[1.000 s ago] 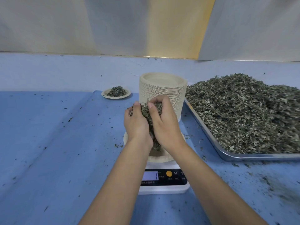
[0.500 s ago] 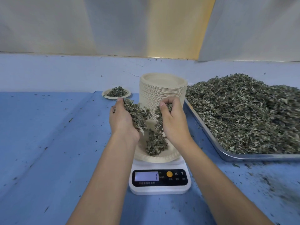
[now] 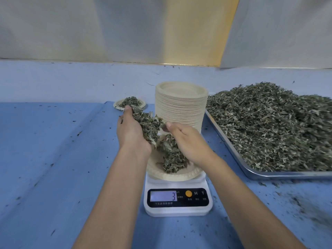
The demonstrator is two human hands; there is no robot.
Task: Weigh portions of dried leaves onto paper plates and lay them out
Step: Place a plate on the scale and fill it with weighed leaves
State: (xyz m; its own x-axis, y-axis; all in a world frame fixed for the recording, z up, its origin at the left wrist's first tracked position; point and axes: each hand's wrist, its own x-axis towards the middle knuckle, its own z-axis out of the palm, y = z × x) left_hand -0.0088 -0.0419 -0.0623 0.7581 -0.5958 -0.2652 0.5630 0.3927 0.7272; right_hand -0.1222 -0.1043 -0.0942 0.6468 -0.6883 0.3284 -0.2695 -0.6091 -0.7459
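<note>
A white scale (image 3: 177, 202) on the blue worktop (image 3: 53, 159) reads 3, with buttons marked M and T, and carries a paper plate (image 3: 172, 175) of dried leaves (image 3: 172, 159). The left hand (image 3: 133, 133) grips a clump (image 3: 149, 124) above it, while the right hand (image 3: 186, 139) curls over the leaves; I can't tell whether it grips any. Behind stands a plate stack (image 3: 180, 108), with a filled plate (image 3: 118, 105) toward the far edge and a heaped tray (image 3: 269, 174) toward the right edge.

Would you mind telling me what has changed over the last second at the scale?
The hands, cupped together a second ago, have parted: the left hand moved left, still gripping a clump of leaves; the right hand dropped low over the plate, where a pile of leaves now lies. The scale, plate stack, tray and far filled plate stayed put.
</note>
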